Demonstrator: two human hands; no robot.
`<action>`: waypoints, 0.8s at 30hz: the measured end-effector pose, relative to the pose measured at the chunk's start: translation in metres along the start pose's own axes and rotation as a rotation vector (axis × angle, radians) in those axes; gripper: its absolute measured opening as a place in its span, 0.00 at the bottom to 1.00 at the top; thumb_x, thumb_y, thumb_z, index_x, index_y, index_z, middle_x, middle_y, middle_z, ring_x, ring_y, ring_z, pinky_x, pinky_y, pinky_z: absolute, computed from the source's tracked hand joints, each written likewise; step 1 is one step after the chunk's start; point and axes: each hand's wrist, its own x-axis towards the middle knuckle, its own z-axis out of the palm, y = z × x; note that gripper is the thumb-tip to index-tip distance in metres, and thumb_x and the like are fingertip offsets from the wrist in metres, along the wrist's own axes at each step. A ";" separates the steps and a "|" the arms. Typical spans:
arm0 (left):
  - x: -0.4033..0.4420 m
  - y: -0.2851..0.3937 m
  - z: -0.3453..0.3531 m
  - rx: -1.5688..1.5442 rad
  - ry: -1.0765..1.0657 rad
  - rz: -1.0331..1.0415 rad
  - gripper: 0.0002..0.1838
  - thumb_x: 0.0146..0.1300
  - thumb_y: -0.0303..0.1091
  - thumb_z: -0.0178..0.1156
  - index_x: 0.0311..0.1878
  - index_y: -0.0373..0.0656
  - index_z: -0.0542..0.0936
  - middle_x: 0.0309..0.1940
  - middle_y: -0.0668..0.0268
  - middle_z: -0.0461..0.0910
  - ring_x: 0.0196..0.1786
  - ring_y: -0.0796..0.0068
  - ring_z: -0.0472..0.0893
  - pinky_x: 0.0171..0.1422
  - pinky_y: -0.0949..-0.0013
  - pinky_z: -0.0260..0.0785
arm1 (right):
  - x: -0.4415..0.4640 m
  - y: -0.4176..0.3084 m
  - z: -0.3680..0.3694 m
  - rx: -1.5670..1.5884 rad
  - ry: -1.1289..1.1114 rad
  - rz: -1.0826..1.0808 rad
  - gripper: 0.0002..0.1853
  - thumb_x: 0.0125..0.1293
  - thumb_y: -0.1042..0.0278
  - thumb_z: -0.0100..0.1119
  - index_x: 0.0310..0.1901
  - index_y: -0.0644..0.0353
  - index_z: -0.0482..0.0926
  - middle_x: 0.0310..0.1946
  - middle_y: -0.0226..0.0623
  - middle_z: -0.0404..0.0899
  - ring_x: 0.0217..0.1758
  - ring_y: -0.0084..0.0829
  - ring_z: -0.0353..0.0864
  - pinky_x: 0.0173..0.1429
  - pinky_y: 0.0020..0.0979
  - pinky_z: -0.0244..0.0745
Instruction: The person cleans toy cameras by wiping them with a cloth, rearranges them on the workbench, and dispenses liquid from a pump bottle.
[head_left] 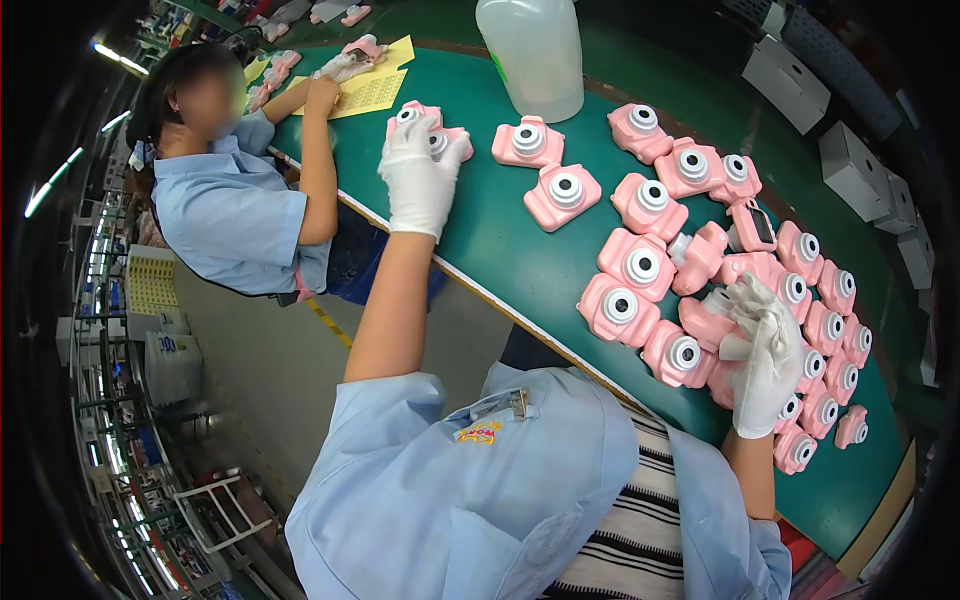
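My left hand, in a white glove, reaches to the far part of the table. Its fingers are closed over a pair of pink toy cameras, one at the fingertips and one on the right. On the right, my gloved right hand is among many pink cameras with white lens rings. Thumb and fingers bend around a pink toy camera, partly covered by the glove. Two more cameras, one upper and one lower, lie between my hands.
A translucent plastic jug stands at the table's far edge. To the left, a co-worker in a blue shirt handles a pink camera over yellow sheets. White boxes sit beyond the green table.
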 end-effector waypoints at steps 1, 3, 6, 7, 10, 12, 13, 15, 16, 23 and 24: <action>0.000 0.012 -0.002 -0.049 0.030 0.025 0.22 0.51 0.38 0.73 0.47 0.38 0.80 0.45 0.55 0.81 0.50 0.54 0.80 0.58 0.56 0.70 | 0.000 0.001 0.000 0.008 0.002 0.007 0.16 0.75 0.69 0.45 0.55 0.72 0.73 0.56 0.47 0.78 0.53 0.34 0.81 0.56 0.33 0.77; -0.001 0.042 -0.006 -0.357 -0.025 0.070 0.24 0.51 0.37 0.73 0.50 0.37 0.79 0.45 0.54 0.81 0.50 0.56 0.80 0.57 0.59 0.70 | 0.001 0.002 -0.001 0.022 0.003 0.024 0.16 0.75 0.68 0.45 0.56 0.72 0.73 0.56 0.47 0.78 0.53 0.34 0.81 0.56 0.33 0.77; 0.001 0.063 -0.001 -0.302 -0.127 0.288 0.25 0.52 0.38 0.72 0.51 0.37 0.79 0.46 0.53 0.80 0.48 0.56 0.80 0.55 0.61 0.71 | 0.000 0.003 -0.002 -0.003 -0.006 0.043 0.16 0.75 0.69 0.45 0.56 0.72 0.73 0.56 0.46 0.78 0.53 0.33 0.81 0.56 0.32 0.77; 0.004 0.060 0.007 -0.341 -0.205 0.298 0.25 0.52 0.38 0.72 0.52 0.38 0.79 0.46 0.53 0.80 0.48 0.55 0.80 0.55 0.61 0.71 | 0.000 0.004 -0.002 -0.012 -0.005 0.047 0.16 0.75 0.69 0.45 0.56 0.72 0.73 0.56 0.46 0.78 0.53 0.33 0.81 0.56 0.32 0.77; 0.009 0.055 0.013 -0.380 -0.347 0.229 0.23 0.54 0.39 0.71 0.51 0.39 0.80 0.44 0.53 0.79 0.45 0.56 0.80 0.52 0.60 0.72 | 0.000 0.005 -0.001 -0.015 0.008 0.048 0.15 0.74 0.70 0.45 0.55 0.72 0.73 0.55 0.46 0.79 0.53 0.33 0.81 0.57 0.32 0.76; 0.011 0.053 0.013 -0.318 -0.375 0.233 0.20 0.56 0.41 0.69 0.49 0.40 0.80 0.39 0.55 0.79 0.41 0.57 0.79 0.48 0.60 0.72 | 0.000 0.005 -0.001 0.012 0.017 0.048 0.15 0.74 0.70 0.46 0.55 0.72 0.74 0.54 0.46 0.79 0.53 0.32 0.81 0.57 0.31 0.76; 0.011 0.053 0.013 -0.288 -0.375 0.229 0.20 0.56 0.41 0.68 0.48 0.40 0.80 0.38 0.55 0.79 0.40 0.58 0.79 0.46 0.60 0.72 | 0.000 0.004 0.000 0.012 0.016 0.047 0.15 0.74 0.70 0.46 0.55 0.72 0.74 0.54 0.45 0.79 0.53 0.32 0.81 0.57 0.31 0.76; 0.008 0.054 0.011 -0.227 -0.374 0.219 0.18 0.57 0.41 0.68 0.47 0.41 0.80 0.37 0.56 0.79 0.39 0.59 0.79 0.44 0.60 0.71 | 0.000 0.000 0.001 0.012 0.011 0.045 0.15 0.74 0.70 0.46 0.55 0.72 0.74 0.53 0.45 0.80 0.53 0.32 0.81 0.57 0.31 0.76; 0.006 0.053 0.011 -0.220 -0.364 0.199 0.17 0.57 0.40 0.68 0.46 0.41 0.80 0.36 0.56 0.79 0.38 0.59 0.79 0.44 0.59 0.71 | 0.000 0.000 0.001 0.008 0.011 0.052 0.15 0.74 0.70 0.46 0.55 0.72 0.74 0.53 0.45 0.80 0.53 0.32 0.81 0.57 0.31 0.76; -0.006 0.046 -0.009 -0.182 -0.319 0.107 0.14 0.55 0.39 0.69 0.40 0.41 0.82 0.29 0.57 0.79 0.35 0.58 0.78 0.41 0.59 0.71 | 0.000 -0.001 0.001 -0.001 0.007 0.057 0.16 0.74 0.70 0.46 0.55 0.72 0.75 0.53 0.45 0.80 0.52 0.31 0.81 0.57 0.31 0.76; -0.008 0.045 -0.015 -0.162 -0.309 0.101 0.14 0.55 0.39 0.69 0.39 0.41 0.82 0.29 0.58 0.79 0.34 0.58 0.78 0.41 0.59 0.71 | 0.000 -0.002 0.001 0.003 0.006 0.056 0.16 0.74 0.69 0.46 0.55 0.72 0.75 0.53 0.45 0.80 0.52 0.31 0.81 0.57 0.31 0.76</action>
